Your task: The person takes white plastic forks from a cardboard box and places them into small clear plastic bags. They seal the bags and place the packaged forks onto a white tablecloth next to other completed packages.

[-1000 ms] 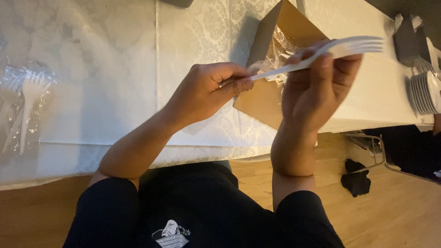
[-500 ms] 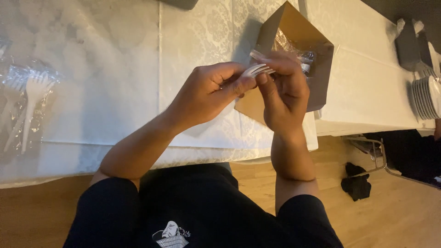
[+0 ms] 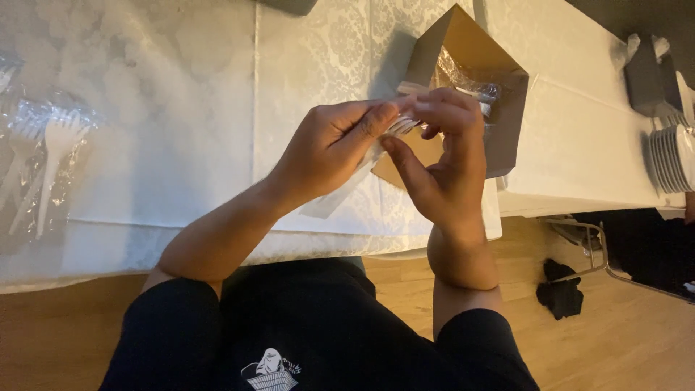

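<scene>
Two hands (image 3: 391,156), white plastic forks (image 3: 402,126) (bunched)

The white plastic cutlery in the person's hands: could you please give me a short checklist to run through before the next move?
1. Left hand grips the white plastic cutlery: ok.
2. Right hand pinches the same bundle: ok.
3. Kind and number of pieces held: cannot tell, fingers cover them.
4. Brown cardboard box open, clear plastic inside, just behind the hands: ok.
5. Bagged white forks lie on the white tablecloth, apart from both hands: ok.
6. Plate stack at the table's right end, apart from the hands: ok.
</scene>
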